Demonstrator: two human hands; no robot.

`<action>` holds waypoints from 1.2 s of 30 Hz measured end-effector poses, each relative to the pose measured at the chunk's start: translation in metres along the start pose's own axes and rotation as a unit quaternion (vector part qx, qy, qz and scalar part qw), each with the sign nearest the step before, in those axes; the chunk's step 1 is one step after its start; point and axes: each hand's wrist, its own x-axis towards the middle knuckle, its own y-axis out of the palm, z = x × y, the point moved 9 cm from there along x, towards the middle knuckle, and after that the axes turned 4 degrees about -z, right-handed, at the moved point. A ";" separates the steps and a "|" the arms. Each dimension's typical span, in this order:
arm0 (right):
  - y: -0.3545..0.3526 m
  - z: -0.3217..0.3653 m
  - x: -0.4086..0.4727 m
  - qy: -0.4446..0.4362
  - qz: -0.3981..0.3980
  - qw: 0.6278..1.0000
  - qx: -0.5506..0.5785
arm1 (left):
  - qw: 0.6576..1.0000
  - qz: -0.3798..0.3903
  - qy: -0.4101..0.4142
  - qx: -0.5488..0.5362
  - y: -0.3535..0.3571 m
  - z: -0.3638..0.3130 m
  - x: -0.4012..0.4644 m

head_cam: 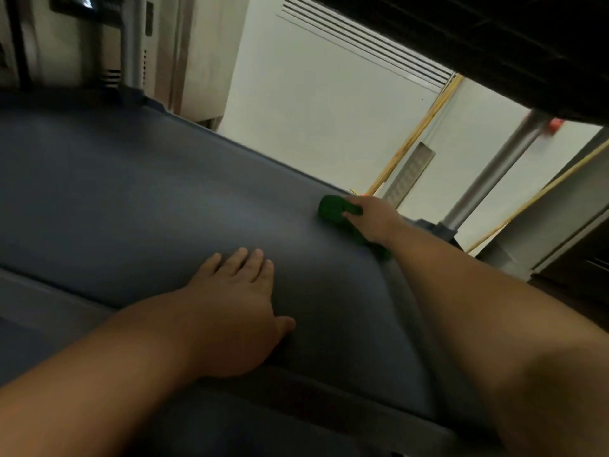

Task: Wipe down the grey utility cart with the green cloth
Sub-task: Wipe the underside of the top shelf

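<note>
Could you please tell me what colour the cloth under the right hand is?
The cloth is dark green, seen in the head view.

Pale wall [313, 103] with a louvred vent [365, 41], two leaning wooden poles [418, 130] beside it.

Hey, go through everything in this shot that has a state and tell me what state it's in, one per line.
green cloth: bunched up, lying on the cart shelf near its far edge, gripped by the right hand.
right hand: holds the cloth, pressing it to the shelf.
left hand: flat on the shelf, fingers straight, holding nothing.
grey cart shelf: bare apart from the hands and the cloth.
</note>
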 end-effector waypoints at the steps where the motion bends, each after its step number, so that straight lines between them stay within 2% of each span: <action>1: 0.001 -0.003 0.008 0.005 -0.003 1.000 -0.002 | 1.000 0.000 -0.003 0.004 0.002 0.002 0.000; 9: 0.003 -0.029 0.048 0.061 -0.030 0.997 -0.023 | 0.999 -0.015 -0.019 0.026 0.005 0.009 0.001; 12: 0.003 -0.026 0.039 0.054 -0.022 0.998 -0.007 | 1.000 -0.011 -0.020 0.014 0.001 0.005 0.001; 19: -0.010 0.015 -0.073 -0.021 0.061 0.997 0.032 | 1.000 0.021 -0.012 -0.003 -0.005 0.000 -0.005; 26: -0.038 0.062 -0.247 -0.080 0.132 0.981 0.113 | 1.000 0.012 -0.008 -0.003 -0.012 -0.002 -0.010; 31: -0.060 0.067 -0.311 -0.076 0.104 0.981 0.147 | 0.999 0.015 -0.037 0.020 -0.017 -0.002 -0.017; 33: -0.064 0.060 -0.310 -0.066 0.106 0.979 0.161 | 0.997 -0.022 -0.057 0.036 -0.028 -0.022 -0.019; 34: -0.065 0.057 -0.309 -0.066 0.106 0.979 0.160 | 0.998 -0.049 -0.036 0.028 -0.034 -0.042 -0.019; 36: -0.065 0.048 -0.307 -0.069 0.104 0.981 0.146 | 0.994 -0.088 0.057 -0.042 -0.038 -0.086 -0.020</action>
